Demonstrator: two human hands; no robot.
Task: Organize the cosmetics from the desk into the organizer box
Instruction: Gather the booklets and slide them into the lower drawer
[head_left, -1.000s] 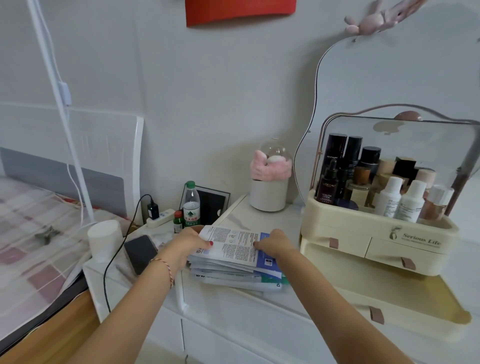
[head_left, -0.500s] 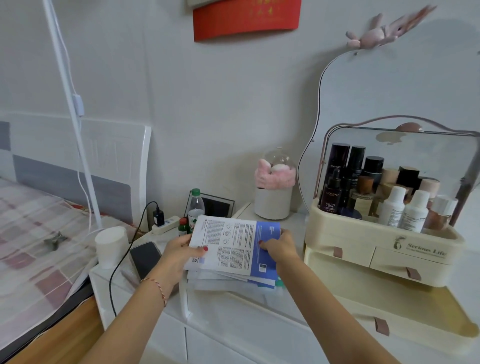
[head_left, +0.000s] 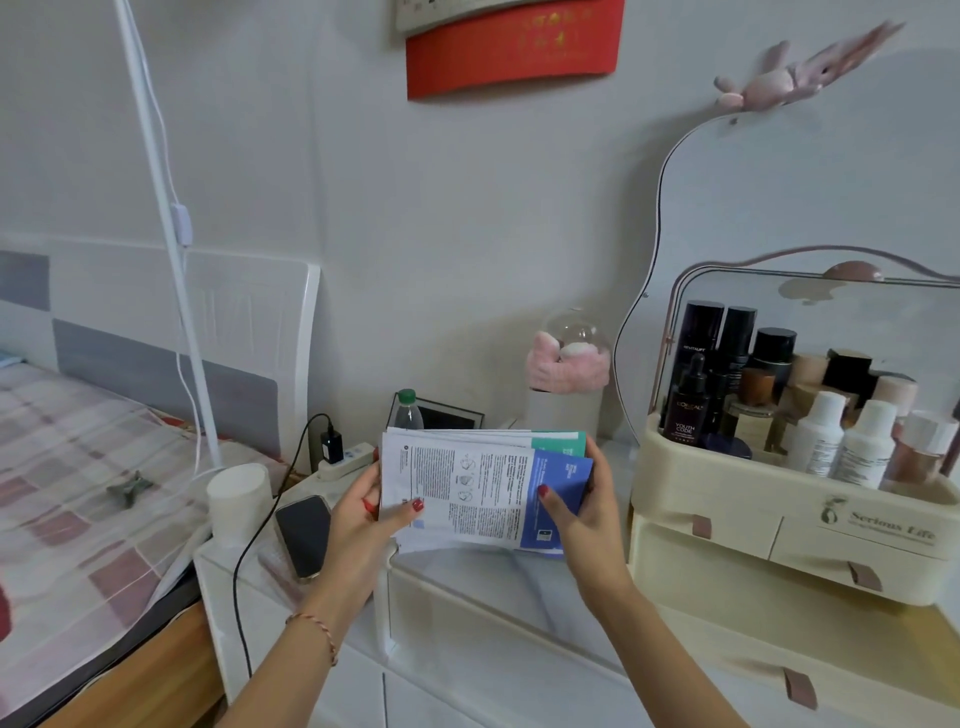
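Head view. One stack of sachets was held upright above the desk, clear of its surface; the number of sachets in it could not be counted, though white, blue and green edges showed. The left hand gripped the stack's left edge, thumb across the front, fingers hidden behind. The right hand gripped the right edge in the same way.

One organizer box stood just right of the stack, its bottom drawer pulled out and cut off by the frame edge. Two white bottles stood at the front of its top tray; the dark bottles behind overlapped and resisted counting.

One phone, one white cup and one water bottle, partly hidden by the stack, stood to the left.
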